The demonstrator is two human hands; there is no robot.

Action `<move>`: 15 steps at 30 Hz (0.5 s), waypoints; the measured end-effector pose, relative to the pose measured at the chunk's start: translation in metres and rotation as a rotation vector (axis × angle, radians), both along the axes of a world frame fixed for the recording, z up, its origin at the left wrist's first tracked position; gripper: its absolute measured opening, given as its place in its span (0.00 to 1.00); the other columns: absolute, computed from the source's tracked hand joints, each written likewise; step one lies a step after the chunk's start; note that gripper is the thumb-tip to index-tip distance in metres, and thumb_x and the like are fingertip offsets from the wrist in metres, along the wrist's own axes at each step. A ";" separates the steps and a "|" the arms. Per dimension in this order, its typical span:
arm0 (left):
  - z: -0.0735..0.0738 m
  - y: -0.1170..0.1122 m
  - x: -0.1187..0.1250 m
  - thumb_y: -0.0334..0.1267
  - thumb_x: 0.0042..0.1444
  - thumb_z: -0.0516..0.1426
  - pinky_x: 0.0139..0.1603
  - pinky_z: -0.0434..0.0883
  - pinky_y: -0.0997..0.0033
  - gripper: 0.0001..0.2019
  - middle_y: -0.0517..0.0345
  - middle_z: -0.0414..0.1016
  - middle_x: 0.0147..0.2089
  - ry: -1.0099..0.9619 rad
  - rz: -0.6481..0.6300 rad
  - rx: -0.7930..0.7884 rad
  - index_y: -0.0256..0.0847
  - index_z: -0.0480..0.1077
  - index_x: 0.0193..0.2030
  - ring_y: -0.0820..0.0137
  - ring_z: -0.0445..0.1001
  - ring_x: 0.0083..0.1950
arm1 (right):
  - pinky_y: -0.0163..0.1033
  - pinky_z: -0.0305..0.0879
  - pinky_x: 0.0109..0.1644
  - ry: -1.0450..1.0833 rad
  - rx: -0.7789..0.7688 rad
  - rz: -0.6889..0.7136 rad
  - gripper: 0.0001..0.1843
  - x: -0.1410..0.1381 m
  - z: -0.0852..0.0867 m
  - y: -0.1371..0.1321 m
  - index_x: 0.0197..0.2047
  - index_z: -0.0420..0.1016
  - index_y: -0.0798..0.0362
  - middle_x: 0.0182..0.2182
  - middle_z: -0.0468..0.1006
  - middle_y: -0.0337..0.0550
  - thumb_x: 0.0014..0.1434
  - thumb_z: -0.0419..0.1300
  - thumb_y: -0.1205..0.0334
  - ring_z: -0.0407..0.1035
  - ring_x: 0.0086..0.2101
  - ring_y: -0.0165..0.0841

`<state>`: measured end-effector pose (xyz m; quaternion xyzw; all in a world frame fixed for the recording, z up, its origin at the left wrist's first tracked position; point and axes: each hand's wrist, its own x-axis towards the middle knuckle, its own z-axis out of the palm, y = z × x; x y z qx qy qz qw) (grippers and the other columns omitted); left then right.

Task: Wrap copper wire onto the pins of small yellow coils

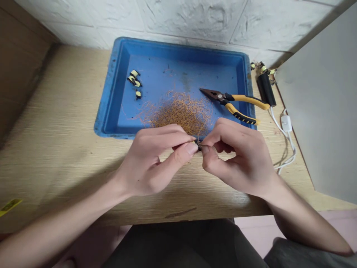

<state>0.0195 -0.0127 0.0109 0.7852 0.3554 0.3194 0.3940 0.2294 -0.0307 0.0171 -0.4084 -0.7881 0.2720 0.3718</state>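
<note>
My left hand (156, 158) and my right hand (237, 156) meet fingertip to fingertip over the front edge of a blue tray (111, 100). Both pinch one small dark part (198, 145) between thumb and forefinger; most of it is hidden by my fingers. Just behind my fingers, a heap of thin copper wire strands (178, 113) lies in the tray. Yellow-handled pliers (234, 104) rest across the tray's right rim. Several small black-and-yellow coil parts (135, 82) lie at the tray's left.
The tray stands on a wooden tabletop (55, 141) against a white wall. A black cylinder (266, 89) with a white cable and inline switch (286, 124) lies right of the tray. A grey panel (323, 104) stands at the right. A yellow label (9, 205) lies at the left edge.
</note>
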 end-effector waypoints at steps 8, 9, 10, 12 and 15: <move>0.004 0.002 -0.004 0.35 0.69 0.56 0.32 0.63 0.61 0.15 0.59 0.73 0.29 -0.141 0.004 -0.133 0.41 0.69 0.28 0.70 0.68 0.31 | 0.40 0.68 0.31 0.040 0.163 -0.023 0.04 0.001 0.003 0.000 0.41 0.76 0.48 0.32 0.79 0.40 0.65 0.67 0.66 0.71 0.30 0.31; 0.004 0.002 -0.004 0.34 0.69 0.56 0.33 0.63 0.61 0.15 0.60 0.73 0.29 -0.148 0.003 -0.136 0.41 0.69 0.28 0.71 0.68 0.31 | 0.40 0.68 0.32 0.042 0.160 -0.006 0.04 0.001 0.003 0.001 0.42 0.77 0.49 0.33 0.80 0.40 0.66 0.68 0.65 0.71 0.31 0.31; 0.005 0.002 -0.004 0.34 0.69 0.56 0.33 0.63 0.61 0.14 0.61 0.72 0.29 -0.155 0.002 -0.141 0.41 0.69 0.29 0.71 0.67 0.31 | 0.40 0.69 0.33 0.046 0.152 0.013 0.04 0.002 0.003 0.001 0.43 0.77 0.49 0.34 0.80 0.40 0.66 0.68 0.64 0.71 0.32 0.31; 0.005 0.001 -0.005 0.33 0.69 0.55 0.33 0.63 0.62 0.14 0.62 0.71 0.29 -0.166 -0.014 -0.165 0.41 0.70 0.29 0.72 0.67 0.31 | 0.39 0.69 0.33 0.077 0.129 0.040 0.05 0.003 0.002 0.001 0.44 0.77 0.50 0.35 0.80 0.40 0.66 0.69 0.63 0.72 0.33 0.31; 0.006 0.001 -0.004 0.31 0.69 0.54 0.33 0.63 0.64 0.13 0.63 0.69 0.29 -0.187 -0.045 -0.209 0.41 0.71 0.30 0.74 0.67 0.31 | 0.39 0.69 0.33 0.141 0.071 0.047 0.05 0.002 -0.001 0.000 0.44 0.77 0.49 0.35 0.79 0.40 0.67 0.70 0.63 0.73 0.34 0.32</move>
